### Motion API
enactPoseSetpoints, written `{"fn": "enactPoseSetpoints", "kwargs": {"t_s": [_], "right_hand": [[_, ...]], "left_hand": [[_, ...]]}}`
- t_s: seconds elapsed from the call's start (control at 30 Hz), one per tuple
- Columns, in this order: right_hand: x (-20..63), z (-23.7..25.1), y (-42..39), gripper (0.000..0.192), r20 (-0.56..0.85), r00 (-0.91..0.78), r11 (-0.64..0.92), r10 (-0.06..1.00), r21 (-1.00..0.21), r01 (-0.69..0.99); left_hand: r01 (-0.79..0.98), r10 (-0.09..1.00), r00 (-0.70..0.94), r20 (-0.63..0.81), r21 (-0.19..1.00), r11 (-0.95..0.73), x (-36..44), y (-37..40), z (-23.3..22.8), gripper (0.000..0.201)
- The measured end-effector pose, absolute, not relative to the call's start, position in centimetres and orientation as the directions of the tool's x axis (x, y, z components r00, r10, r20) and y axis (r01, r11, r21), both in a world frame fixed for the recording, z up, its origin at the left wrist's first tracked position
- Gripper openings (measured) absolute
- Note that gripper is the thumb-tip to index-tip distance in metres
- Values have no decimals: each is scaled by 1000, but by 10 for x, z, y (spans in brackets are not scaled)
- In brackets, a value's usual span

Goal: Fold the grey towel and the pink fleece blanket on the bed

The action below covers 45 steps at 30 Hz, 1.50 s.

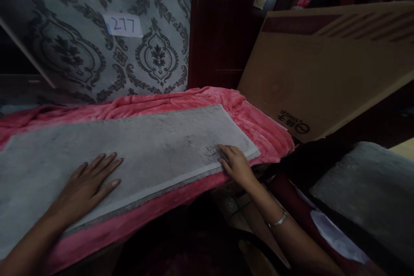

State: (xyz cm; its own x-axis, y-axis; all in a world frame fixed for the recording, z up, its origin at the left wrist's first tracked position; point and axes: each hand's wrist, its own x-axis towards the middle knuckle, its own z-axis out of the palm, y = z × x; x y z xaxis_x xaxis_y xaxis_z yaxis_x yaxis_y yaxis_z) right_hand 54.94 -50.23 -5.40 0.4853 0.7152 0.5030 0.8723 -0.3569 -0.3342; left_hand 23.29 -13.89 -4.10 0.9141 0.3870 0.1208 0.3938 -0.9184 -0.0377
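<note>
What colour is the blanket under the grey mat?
Pink-red blanket, under the grey mat; seen in the head view.

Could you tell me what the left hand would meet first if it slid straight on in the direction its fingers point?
The left hand lies flat on the grey mat, fingers pointing up and right. Going on, it would likely cross bare mat and first meet the pink blanket bunched along the far edge, then the patterned wall; depth is unclear.

On the one pink blanket (pixel 155 102) lie one grey mat (pixel 145 146) and two hands, left hand (pixel 87 185), right hand (pixel 236 164); beside the blanket, one cardboard sheet (pixel 323 73); above it, one paper label (pixel 123 24).
</note>
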Motion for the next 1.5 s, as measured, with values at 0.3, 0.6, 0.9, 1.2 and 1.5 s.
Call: {"fn": "enactPoseSetpoints", "kwargs": {"t_s": [0.3, 0.6, 0.9, 1.2, 1.5], "right_hand": [[552, -37, -452, 23, 318, 547, -371, 774, -472, 799], [558, -51, -454, 45, 305, 739, 12, 601, -928, 373], [527, -46, -468, 58, 180, 379, -303, 908, -344, 889], [532, -39, -448, 76, 171, 372, -325, 912, -251, 912], [601, -27, -444, 45, 337, 574, -455, 746, -372, 809]], "left_hand": [[396, 394, 911, 118, 5, -918, 231, -144, -37, 66], [396, 394, 912, 113, 4, -918, 231, -142, -41, 67], [402, 399, 909, 121, 5, -916, 230, -142, -41, 69], [410, 409, 900, 153, 28, -912, 230, -136, -45, 68], [399, 393, 900, 187, 7, -917, 226, -125, -59, 67]]}}
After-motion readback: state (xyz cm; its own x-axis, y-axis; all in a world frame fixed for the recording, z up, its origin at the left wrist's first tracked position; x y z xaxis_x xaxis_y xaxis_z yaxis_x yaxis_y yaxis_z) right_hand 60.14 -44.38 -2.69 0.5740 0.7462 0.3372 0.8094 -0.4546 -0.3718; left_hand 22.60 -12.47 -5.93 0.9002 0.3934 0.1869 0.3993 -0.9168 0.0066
